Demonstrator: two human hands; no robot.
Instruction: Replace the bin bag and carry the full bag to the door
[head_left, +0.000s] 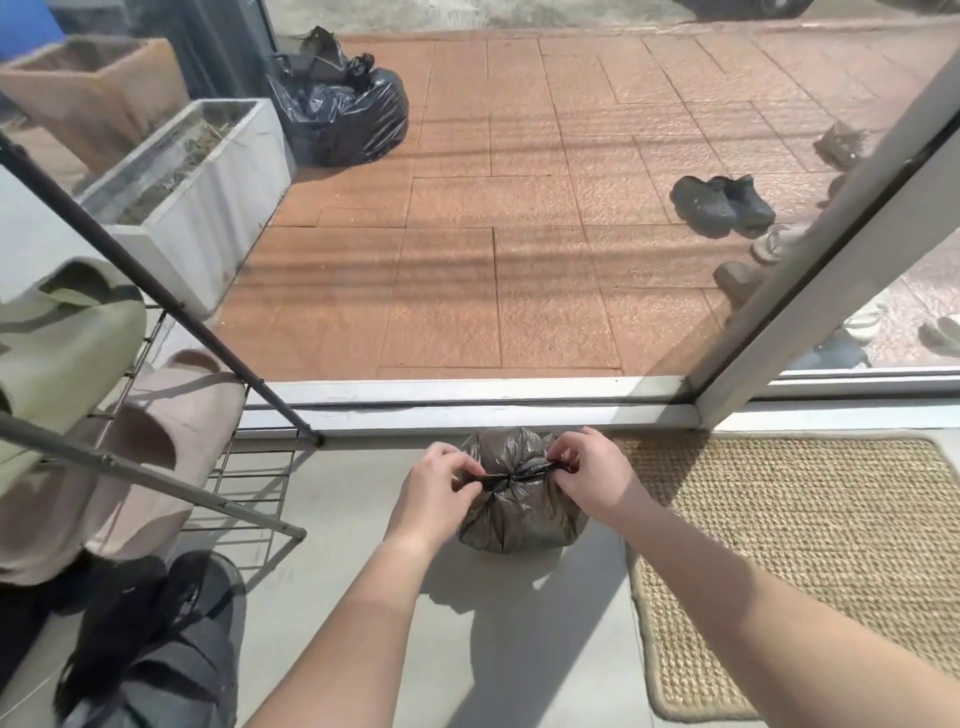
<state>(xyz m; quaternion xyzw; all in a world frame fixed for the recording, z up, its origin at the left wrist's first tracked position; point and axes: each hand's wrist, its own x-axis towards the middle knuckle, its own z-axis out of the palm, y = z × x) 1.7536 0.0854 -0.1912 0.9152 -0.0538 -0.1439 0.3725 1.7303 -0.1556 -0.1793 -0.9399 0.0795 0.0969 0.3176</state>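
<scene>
A small full grey bin bag (519, 519) sits on the grey floor just inside the door threshold (467, 400). My left hand (436, 486) pinches one twisted end of the bag's top on the left. My right hand (587, 473) pinches the other end on the right. The two ends are pulled apart across a knot at the bag's top. The doorway ahead is open onto a paved terrace.
A larger black bin bag (343, 114) lies outside at the far left by a white planter (197, 197). A shoe rack (156, 441) with slippers stands to my left. A woven doormat (810, 561) lies right. The door frame (831, 249) slants at right, with black shoes (722, 202) outside.
</scene>
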